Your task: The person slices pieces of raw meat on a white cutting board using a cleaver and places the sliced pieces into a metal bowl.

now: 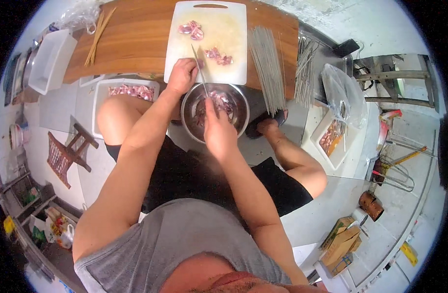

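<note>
My right hand point(221, 133) grips a knife point(203, 78), its blade reaching over the near part of a white plastic cutting board point(205, 75). Against the blade's left side, my left hand point(183, 76) curls its fingers at a small dark-red piece of meat point(200, 63); the fingers hide part of it. Sliced meat point(191, 29) lies farther back on the board, and smaller cut pieces point(218, 56) lie to the right. Below the board's near edge, a stainless steel bowl point(187, 122) holds more cut meat point(222, 102), partly covered by my right hand.
Metal skewers point(268, 69) lie right of the board on the wooden table point(136, 36); bamboo skewers point(98, 36) lie left. A white tub point(159, 88) of meat stands by my left knee, another tray point(332, 163) at right. A small wooden chair point(70, 154) is at left.
</note>
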Demonstrator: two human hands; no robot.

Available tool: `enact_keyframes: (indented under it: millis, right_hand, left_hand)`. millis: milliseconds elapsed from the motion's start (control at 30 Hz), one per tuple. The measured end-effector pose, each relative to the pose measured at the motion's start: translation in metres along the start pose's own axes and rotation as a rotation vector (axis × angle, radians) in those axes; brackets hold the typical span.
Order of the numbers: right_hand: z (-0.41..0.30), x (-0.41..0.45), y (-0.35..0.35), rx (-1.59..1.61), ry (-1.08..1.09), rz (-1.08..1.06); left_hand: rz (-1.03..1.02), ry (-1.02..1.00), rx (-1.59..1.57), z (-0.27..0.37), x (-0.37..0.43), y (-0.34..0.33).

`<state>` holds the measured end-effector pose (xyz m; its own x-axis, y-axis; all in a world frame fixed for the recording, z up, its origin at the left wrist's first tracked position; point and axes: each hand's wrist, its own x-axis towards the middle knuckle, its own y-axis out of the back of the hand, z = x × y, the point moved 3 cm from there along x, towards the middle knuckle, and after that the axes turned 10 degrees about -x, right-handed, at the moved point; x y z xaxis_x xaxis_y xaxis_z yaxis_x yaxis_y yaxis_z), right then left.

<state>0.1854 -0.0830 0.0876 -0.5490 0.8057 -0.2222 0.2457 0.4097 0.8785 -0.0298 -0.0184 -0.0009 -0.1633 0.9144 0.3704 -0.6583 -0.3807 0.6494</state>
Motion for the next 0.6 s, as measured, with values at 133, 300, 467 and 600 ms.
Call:
enact_keyframes:
  millis: [133,300,467,600]
  right_hand:
    - [-0.005,0.046,-0.004,-0.025,0.030,0.069]
    - [-0.003,0.055,-0.005,-0.049,0.062,0.121]
    - [0.024,0.017,0.003,-0.021,0.019,0.120]
    - [0.025,0.017,0.013,0.068,0.088,0.197]
  left_hand:
    - [-0.007,-0.021,-0.011,0.001,0.002,-0.001]
    - [0.008,0.022,-0.029,-0.001,-0.002,0.002]
    - [0.122,0.104,-0.097,-0.003,-0.013,0.010]
    - [0.169,0.154,-0.094,-0.005,-0.013,0.014]
